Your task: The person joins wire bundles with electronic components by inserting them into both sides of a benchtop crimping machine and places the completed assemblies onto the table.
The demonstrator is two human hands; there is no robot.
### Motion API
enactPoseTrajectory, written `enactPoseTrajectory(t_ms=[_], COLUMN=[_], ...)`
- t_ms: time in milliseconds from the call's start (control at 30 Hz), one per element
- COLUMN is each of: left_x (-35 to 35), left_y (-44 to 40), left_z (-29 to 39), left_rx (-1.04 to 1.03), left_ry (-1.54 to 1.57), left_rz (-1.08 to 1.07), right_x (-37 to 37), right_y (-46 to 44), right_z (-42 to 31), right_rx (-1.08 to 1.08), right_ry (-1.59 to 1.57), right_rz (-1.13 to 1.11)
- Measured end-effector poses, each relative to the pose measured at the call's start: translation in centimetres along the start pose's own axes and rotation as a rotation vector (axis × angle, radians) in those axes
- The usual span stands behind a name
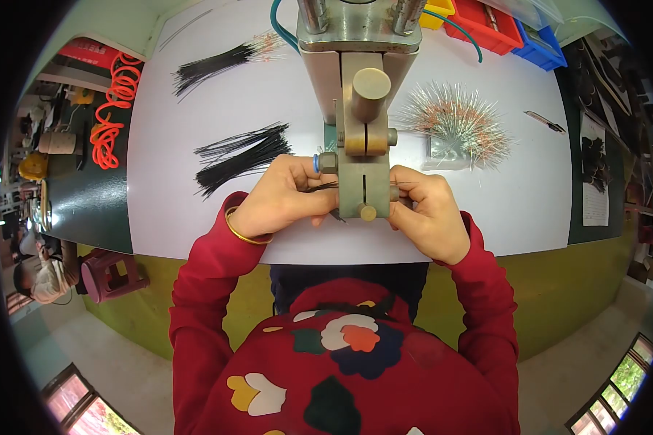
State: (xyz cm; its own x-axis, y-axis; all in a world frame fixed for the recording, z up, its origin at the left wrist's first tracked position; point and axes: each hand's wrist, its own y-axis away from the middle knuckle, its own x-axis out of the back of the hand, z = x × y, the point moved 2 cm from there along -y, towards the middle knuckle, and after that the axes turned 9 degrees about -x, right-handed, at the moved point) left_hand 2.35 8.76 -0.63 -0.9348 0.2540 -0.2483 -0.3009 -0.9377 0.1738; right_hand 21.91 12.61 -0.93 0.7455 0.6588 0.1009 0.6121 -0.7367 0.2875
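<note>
My left hand (286,196) is closed on a few thin black wires (319,188) at the left side of a metal bench press (365,145). The press head hides where those wires lead. At the press's right side, my right hand (429,214) has its fingers pinched together; what they hold is hidden or too small to name. A bundle of black wires (243,159) lies on the white table just beyond my left hand. Past my right hand, a block (446,154) bristles with many thin silvery pins with orange parts (461,119).
Another black wire bundle (214,69) with orange ends lies at the back left. A pen-like tool (545,122) rests at the right. Red (486,25) and blue bins (540,47) stand at the back right. A coiled red hose (116,101) hangs at the left.
</note>
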Motion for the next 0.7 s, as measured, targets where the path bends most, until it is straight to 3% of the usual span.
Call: enactPoseTrajectory(t_ms=[700], left_x=[0.5], left_y=[0.0], left_z=[-0.5], left_rx=[0.015], left_ry=[-0.010], left_rz=[-0.001], right_x=[1.4], right_y=[1.2], right_z=[1.9], right_rx=[0.004], right_ry=[-0.101], right_rz=[0.090])
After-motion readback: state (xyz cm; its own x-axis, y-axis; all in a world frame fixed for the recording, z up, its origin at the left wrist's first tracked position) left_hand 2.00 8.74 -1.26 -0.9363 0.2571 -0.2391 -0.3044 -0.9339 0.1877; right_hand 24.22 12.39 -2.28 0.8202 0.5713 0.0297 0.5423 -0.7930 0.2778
